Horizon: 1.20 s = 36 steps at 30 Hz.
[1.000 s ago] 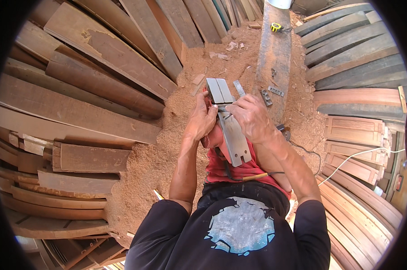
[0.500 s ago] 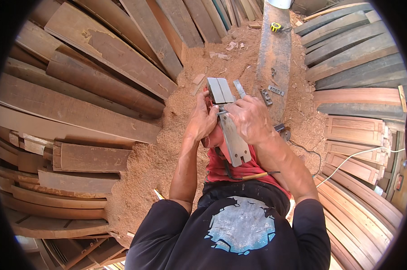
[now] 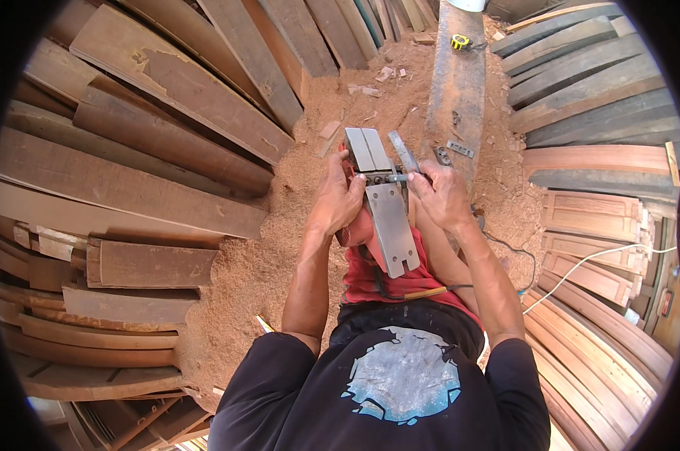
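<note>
An electric hand planer with a red body (image 3: 361, 227) and a flat metal sole (image 3: 390, 229) lies upturned over my lap. My left hand (image 3: 338, 197) is closed around its side, the thumb by the cutter slot. My right hand (image 3: 443, 194) pinches a grey metal wrench (image 3: 405, 152) with a flat handle. The wrench's short rod-like end reaches sideways to the cutter slot between the two sole plates. Fingers hide part of the wrench, and I cannot tell whether its tip sits on a bolt.
Sawdust covers the ground. On a long board (image 3: 458, 90) ahead lie a yellow tape measure (image 3: 459, 42) and small slotted metal parts (image 3: 460, 149). Planks (image 3: 182, 188) are stacked on the left, more boards (image 3: 588, 75) on the right. A white cable (image 3: 581, 264) crosses the right-hand stack.
My right hand has shifted right, drawing back from the cutter slot and uncovering more of the wrench and the slot. My left hand and the planer stay nearly still.
</note>
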Tool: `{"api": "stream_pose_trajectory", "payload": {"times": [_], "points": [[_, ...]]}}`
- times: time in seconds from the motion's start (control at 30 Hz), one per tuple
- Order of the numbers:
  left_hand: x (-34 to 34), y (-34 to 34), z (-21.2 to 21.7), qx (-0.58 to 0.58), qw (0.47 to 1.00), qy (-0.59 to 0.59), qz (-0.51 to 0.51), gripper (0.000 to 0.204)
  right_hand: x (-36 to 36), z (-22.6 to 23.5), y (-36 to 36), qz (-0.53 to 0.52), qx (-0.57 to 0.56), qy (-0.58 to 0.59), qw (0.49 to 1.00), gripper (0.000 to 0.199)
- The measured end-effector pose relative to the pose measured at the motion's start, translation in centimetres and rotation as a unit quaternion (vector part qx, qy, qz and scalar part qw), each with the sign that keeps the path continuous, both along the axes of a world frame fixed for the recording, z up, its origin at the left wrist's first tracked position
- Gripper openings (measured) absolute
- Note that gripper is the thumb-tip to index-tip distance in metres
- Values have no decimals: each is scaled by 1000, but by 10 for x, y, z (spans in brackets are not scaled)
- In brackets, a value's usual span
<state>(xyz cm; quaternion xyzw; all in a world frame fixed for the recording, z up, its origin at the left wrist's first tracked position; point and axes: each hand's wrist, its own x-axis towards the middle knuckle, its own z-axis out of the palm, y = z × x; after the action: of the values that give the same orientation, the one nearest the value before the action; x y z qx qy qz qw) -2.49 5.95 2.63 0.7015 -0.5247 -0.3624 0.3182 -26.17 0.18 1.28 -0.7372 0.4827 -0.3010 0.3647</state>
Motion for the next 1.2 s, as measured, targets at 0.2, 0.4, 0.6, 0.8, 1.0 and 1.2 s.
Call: {"api": "stream_pose_trajectory", "payload": {"times": [0.2, 0.4, 0.6, 0.8, 1.0, 1.2], "points": [[-2, 0, 4, 2, 1000, 0, -1, 60, 5, 12, 5, 18, -63, 75, 995, 17], [0, 2, -1, -10, 1000, -14, 0, 60, 6, 15, 6, 73, -157, 79, 982, 9], [-1, 2, 1, -14, 1000, -3, -3, 60, 5, 13, 4, 97, -244, 85, 961, 8], [-1, 2, 2, -9, 1000, -3, 2, 60, 7, 19, 9, 49, -105, 92, 989, 10], [2, 3, -4, -19, 1000, 9, -3, 62, 2, 21, 8, -12, -62, 27, 998, 14], [10, 8, -16, -20, 998, 56, -5, 64, -60, -35, -17, -112, -18, 146, 983, 18]]}}
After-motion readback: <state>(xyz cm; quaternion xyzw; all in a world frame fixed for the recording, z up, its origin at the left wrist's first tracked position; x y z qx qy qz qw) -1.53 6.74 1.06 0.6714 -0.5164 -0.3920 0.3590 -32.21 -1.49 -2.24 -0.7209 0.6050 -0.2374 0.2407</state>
